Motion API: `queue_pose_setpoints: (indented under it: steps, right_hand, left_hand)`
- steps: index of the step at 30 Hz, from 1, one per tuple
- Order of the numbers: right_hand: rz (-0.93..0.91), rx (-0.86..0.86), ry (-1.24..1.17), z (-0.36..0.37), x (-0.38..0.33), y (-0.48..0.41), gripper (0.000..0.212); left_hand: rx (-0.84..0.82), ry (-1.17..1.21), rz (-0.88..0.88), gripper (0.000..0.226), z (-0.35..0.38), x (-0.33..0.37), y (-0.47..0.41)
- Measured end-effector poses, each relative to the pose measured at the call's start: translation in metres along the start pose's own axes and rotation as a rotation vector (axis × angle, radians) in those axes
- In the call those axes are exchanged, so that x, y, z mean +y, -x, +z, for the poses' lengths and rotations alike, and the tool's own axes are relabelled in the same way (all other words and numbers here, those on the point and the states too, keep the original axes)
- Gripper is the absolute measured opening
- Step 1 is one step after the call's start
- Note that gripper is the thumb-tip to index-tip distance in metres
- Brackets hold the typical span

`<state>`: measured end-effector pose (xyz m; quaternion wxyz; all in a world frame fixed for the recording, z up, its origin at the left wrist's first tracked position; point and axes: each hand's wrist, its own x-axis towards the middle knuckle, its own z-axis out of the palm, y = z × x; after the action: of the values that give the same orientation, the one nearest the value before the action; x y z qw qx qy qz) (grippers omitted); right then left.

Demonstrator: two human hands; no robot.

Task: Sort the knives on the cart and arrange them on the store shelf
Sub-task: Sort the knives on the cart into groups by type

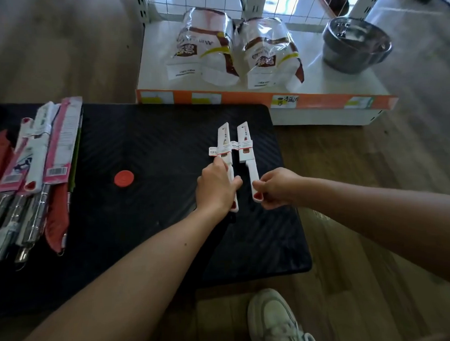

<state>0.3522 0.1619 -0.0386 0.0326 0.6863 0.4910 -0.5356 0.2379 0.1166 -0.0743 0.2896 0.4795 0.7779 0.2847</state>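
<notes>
Our left hand (217, 188) grips one white knife (224, 142) by its handle and our right hand (278, 187) pinches its twin (246, 144), both over the cart (141, 137), near the shelf (317, 75). We judge this pair sorted; next, lift both across to bare shelf, clear of the bags (206, 43)

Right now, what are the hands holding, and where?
The left hand grips one white knife mid-handle; the right hand pinches a second knife at its handle end.
</notes>
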Motion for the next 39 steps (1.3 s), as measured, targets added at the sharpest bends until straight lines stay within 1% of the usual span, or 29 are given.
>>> queue_pose_setpoints:
  steps: [5, 7, 10, 13, 15, 16, 18, 20, 22, 24, 29, 35, 39]
  right_hand:
    - [0.073, -0.034, 0.144, 0.004, -0.004, -0.009, 0.031]
    - [0.097, -0.047, 0.178, 0.003, -0.002, -0.013, 0.027]
    - [0.085, -0.04, 0.247, 0.0, 0.002, -0.02, 0.021]
    - [0.089, -0.048, 0.309, -0.002, 0.005, -0.024, 0.023]
    - [0.083, -0.044, 0.428, -0.003, 0.006, -0.024, 0.03]
    - [0.062, -0.022, 0.538, -0.004, 0.006, -0.023, 0.036]
    - [-0.053, 0.083, 0.784, -0.007, 0.005, -0.02, 0.045]
    - [-0.207, 0.229, 0.889, -0.008, 0.0, -0.017, 0.045]
    - [-0.339, 0.326, 0.879, -0.007, -0.01, -0.015, 0.041]
    - [-0.431, 0.343, 0.849, -0.001, -0.021, -0.013, 0.038]
    - [-0.572, 0.235, 0.763, 0.034, -0.048, -0.003, 0.039]
    - [-0.743, 0.086, 0.69, 0.097, -0.087, 0.011, 0.038]
    - [-0.813, 0.019, 0.643, 0.137, -0.11, 0.018, 0.038]
  left_hand:
    - [-0.054, -0.05, 0.031, 0.03, -0.001, -0.004, 0.0]
    - [-0.094, -0.081, 0.076, 0.029, 0.0, -0.005, 0.0]
    - [-0.141, -0.113, 0.115, 0.027, 0.004, -0.006, -0.001]
    - [-0.151, -0.083, 0.105, 0.024, 0.009, -0.006, -0.003]
    - [-0.154, -0.062, 0.145, 0.018, 0.011, -0.004, -0.005]
    - [-0.154, -0.066, 0.173, 0.015, 0.011, -0.003, -0.006]
    - [-0.136, -0.1, 0.216, 0.015, 0.01, -0.003, -0.007]
    - [-0.094, -0.154, 0.242, 0.018, 0.007, -0.006, -0.009]
    - [-0.055, -0.207, 0.244, 0.02, -0.001, -0.013, -0.011]
    - [-0.028, -0.246, 0.217, 0.025, -0.013, -0.023, -0.013]
    - [0.076, -0.302, 0.107, 0.033, -0.056, -0.053, -0.014]
    - [0.129, -0.411, -0.048, 0.038, -0.108, -0.093, -0.002]
    - [0.2, -0.404, -0.098, 0.039, -0.138, -0.112, 0.005]
